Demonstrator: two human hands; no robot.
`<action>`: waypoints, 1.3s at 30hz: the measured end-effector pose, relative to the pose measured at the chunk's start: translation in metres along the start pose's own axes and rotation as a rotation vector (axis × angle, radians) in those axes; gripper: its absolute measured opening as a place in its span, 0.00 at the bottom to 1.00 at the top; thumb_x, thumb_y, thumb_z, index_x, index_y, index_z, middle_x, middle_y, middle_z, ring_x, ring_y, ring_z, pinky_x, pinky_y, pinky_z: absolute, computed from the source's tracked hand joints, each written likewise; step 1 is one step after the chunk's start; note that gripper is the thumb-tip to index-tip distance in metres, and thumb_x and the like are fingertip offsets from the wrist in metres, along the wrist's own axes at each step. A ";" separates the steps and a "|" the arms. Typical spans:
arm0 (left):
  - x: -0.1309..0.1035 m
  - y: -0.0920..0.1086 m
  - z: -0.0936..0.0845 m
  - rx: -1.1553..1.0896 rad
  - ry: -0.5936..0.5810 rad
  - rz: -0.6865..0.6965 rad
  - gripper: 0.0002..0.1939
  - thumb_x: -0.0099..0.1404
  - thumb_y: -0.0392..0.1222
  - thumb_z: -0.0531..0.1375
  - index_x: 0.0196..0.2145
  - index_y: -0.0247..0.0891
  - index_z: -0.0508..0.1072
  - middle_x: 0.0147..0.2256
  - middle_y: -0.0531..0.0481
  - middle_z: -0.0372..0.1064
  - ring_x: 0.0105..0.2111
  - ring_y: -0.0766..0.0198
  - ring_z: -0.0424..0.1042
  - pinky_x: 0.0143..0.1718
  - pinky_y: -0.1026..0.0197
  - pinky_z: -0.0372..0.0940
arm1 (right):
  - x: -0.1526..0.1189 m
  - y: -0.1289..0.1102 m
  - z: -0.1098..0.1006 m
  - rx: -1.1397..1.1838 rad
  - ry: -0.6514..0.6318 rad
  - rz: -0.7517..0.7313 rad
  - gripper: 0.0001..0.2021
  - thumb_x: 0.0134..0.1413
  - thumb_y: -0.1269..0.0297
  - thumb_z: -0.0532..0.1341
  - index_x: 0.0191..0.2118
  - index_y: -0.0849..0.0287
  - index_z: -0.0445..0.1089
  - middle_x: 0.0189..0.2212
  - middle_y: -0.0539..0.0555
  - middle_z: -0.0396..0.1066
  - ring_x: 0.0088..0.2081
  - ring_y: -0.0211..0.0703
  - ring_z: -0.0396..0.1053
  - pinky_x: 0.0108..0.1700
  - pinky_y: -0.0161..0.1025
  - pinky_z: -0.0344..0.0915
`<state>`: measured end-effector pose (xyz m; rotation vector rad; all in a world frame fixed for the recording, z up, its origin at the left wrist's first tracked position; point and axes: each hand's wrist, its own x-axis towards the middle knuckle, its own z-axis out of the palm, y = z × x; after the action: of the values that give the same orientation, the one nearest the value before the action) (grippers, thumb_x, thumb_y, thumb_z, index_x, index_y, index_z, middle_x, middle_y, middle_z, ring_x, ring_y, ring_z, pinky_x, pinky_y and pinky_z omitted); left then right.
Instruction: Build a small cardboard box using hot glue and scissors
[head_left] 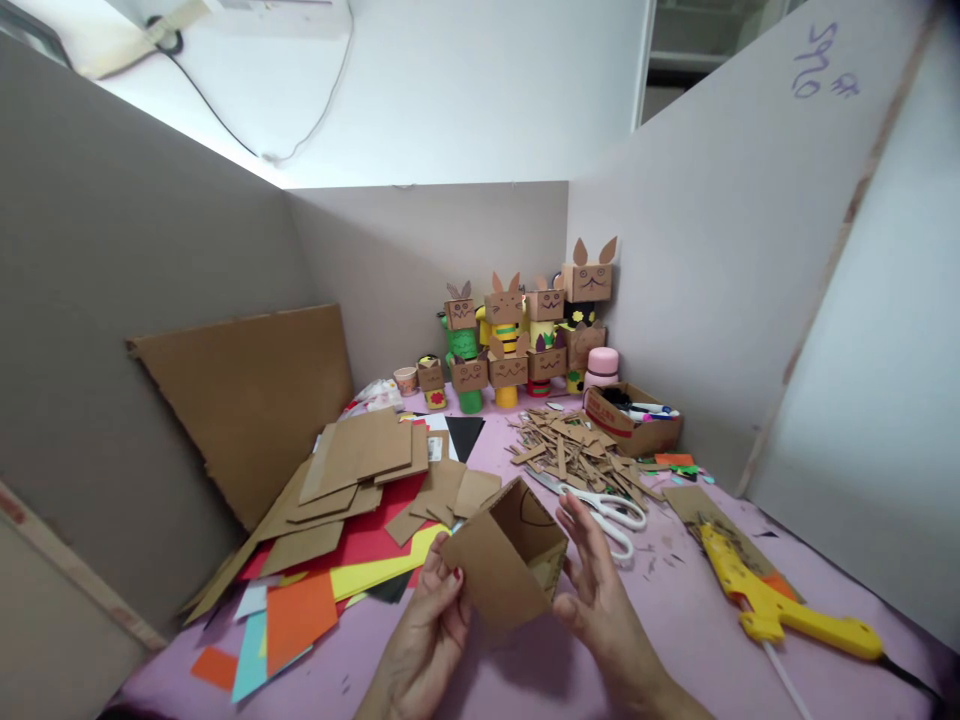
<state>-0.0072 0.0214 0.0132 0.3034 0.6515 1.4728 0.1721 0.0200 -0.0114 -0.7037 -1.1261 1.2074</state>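
A small brown cardboard box [498, 574], tilted with its open side toward the upper right, is held above the table. A dark curved line shows on one of its inner walls. My left hand [439, 615] grips the box at its left edge, thumb on the front face and fingers behind. Beside the right edge of the box is my right hand [596, 590], fingers stretched out and apart from the thumb; whether it touches the cardboard I cannot tell. White-handled scissors [611, 512] lie just beyond the right hand.
Cardboard sheets [360, 445] and coloured paper [300, 610] are piled at left. Cardboard scraps [574, 445] lie behind the scissors. A yellow glue gun [772, 600] with a cord rests at right. Several box-headed animal figures [510, 370], a pink bottle [602, 365] and a pen box [637, 430] stand behind.
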 end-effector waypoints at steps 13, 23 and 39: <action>0.000 0.002 0.001 -0.045 -0.052 -0.077 0.39 0.56 0.13 0.48 0.60 0.43 0.55 0.29 0.51 0.74 0.26 0.68 0.76 0.31 0.67 0.72 | -0.003 -0.009 0.002 0.014 0.127 -0.034 0.30 0.58 0.53 0.60 0.63 0.44 0.50 0.66 0.51 0.48 0.66 0.46 0.44 0.65 0.46 0.44; -0.004 0.001 -0.001 -0.031 -0.200 -0.079 0.42 0.52 0.15 0.55 0.60 0.46 0.55 0.27 0.57 0.72 0.27 0.71 0.75 0.37 0.67 0.72 | 0.003 -0.004 0.000 0.177 0.229 0.081 0.23 0.54 0.54 0.63 0.56 0.40 0.63 0.59 0.48 0.63 0.63 0.50 0.52 0.65 0.52 0.43; -0.002 0.002 -0.002 -0.010 -0.156 -0.062 0.42 0.54 0.15 0.53 0.61 0.47 0.54 0.28 0.55 0.73 0.29 0.68 0.77 0.38 0.64 0.72 | 0.006 0.003 -0.006 0.072 0.203 0.033 0.14 0.57 0.55 0.60 0.49 0.44 0.70 0.55 0.51 0.66 0.60 0.53 0.55 0.63 0.55 0.43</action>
<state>-0.0097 0.0198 0.0132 0.3832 0.5229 1.3777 0.1760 0.0270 -0.0147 -0.7739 -0.9017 1.1696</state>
